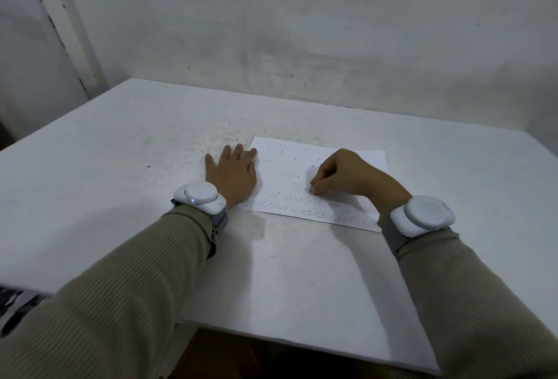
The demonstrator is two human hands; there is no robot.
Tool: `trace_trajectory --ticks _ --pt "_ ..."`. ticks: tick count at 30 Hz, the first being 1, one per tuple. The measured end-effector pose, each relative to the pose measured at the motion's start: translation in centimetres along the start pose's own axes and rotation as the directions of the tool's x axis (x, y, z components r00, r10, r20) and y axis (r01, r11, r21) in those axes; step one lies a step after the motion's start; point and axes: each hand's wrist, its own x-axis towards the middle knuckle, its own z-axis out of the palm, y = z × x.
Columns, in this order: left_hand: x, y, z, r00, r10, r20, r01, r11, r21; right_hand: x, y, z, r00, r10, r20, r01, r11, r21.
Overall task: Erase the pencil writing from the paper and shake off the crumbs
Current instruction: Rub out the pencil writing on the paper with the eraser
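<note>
White paper [302, 161]: one sheet, flat on the table [120, 167], near the middle of it and slightly skewed to the table's edge.

Pencil writing [305, 205]: two lines along the sheet's near edge. The left ends are covered by the left hand and wrist, and the right ends are cut off behind the right wrist. The words are faint and hard to read.

Crumbs [297, 173]: dark specks scattered over the far half of the sheet, with a few on the table beside it.

Left hand [232, 173]: palm down, fingers straight and spread, lying across the sheet's left edge, partly on the paper and partly on the table.

Right hand [347, 173]: fingers curled, tips pinched together on a small dark-tipped item [312, 188] that touches the paper just above the writing. The item is almost wholly hidden by the fingers, and what it is cannot be told.

Wrist devices: rounded white units on grey straps, left [199, 197] and right [422, 217].

Sleeves [120, 303]: beige ribbed knit, cut off by the frame.

Wall [302, 31]: grey-white and stained, behind the table.
</note>
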Motion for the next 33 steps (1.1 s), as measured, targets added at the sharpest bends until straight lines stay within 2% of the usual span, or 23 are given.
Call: trace_trajectory --ticks 3,8,9,12,14,16,19,21,23,25,27,28,30,32,33 --pt "-0.2 0.2 0.0 1.0 -0.006 -0.028 0.006 1.0 0.002 0.1 -0.3 -0.2 1.0 0.004 0.026 -0.004 1.0 -0.025" --pt "0.0 0.1 0.0 1.0 -0.001 -0.009 0.001 1.0 -0.013 1.2 -0.3 1.3 0.979 0.02 -0.205 -0.038 0.996 -0.086" --pt "0.0 0.0 0.0 1.0 -0.003 -0.013 0.003 1.0 -0.012 1.2 -0.4 1.4 0.98 0.017 -0.199 -0.033 0.997 -0.077" --pt "-0.1 0.1 0.1 1.0 0.0 -0.021 0.0 1.0 -0.012 0.3 -0.8 0.8 1.0 -0.004 -0.001 0.004 1.0 -0.001" --pt "-0.1 0.1 0.0 1.0 0.001 -0.011 -0.001 1.0 -0.021 0.0 -0.9 0.5 0.998 -0.019 0.064 0.018 1.0 0.02" --pt "-0.1 0.1 -0.1 1.0 0.001 -0.013 -0.001 1.0 -0.017 0.4 -0.9 0.6 1.0 0.0 0.012 0.0 1.0 -0.008" --pt "-0.1 0.1 -0.1 1.0 0.007 -0.019 -0.007 1.0 -0.012 1.3 -1.0 1.5 0.983 0.029 -0.182 -0.04 0.997 -0.06" --pt "-0.1 0.1 0.0 1.0 0.005 -0.018 -0.005 1.0 -0.011 1.4 -1.1 1.8 0.974 0.019 -0.225 -0.031 0.998 -0.053" --pt "-0.1 0.1 0.0 1.0 0.004 -0.013 -0.004 1.0 -0.011 1.1 -1.2 1.6 0.99 0.008 -0.142 -0.01 1.0 -0.013" --pt "0.0 0.1 0.0 1.0 0.006 -0.009 -0.006 1.0 -0.008 0.5 -1.4 1.2 1.0 -0.013 0.0 0.013 1.0 0.018" --pt "-0.1 0.1 0.1 1.0 0.006 -0.012 -0.006 1.0 -0.01 0.6 -1.4 1.0 0.999 -0.019 0.048 0.019 1.0 0.007" --pt "-0.1 0.2 0.1 1.0 0.006 -0.015 -0.006 1.0 -0.013 0.8 -1.2 1.1 1.0 -0.012 0.023 0.012 1.0 -0.012" --pt "-0.1 0.1 0.0 1.0 0.007 -0.011 -0.007 1.0 -0.014 1.5 -1.1 1.9 0.99 0.001 -0.138 -0.008 0.999 -0.051" --pt "-0.1 0.0 0.0 1.0 0.009 -0.001 -0.009 1.0 -0.002 1.9 -0.9 2.7 0.953 -0.016 -0.302 -0.011 0.996 -0.087" --pt "-0.1 0.0 0.0 1.0 0.008 -0.001 -0.008 1.0 0.006 1.9 -0.8 3.0 0.943 -0.026 -0.331 -0.003 0.996 -0.085"
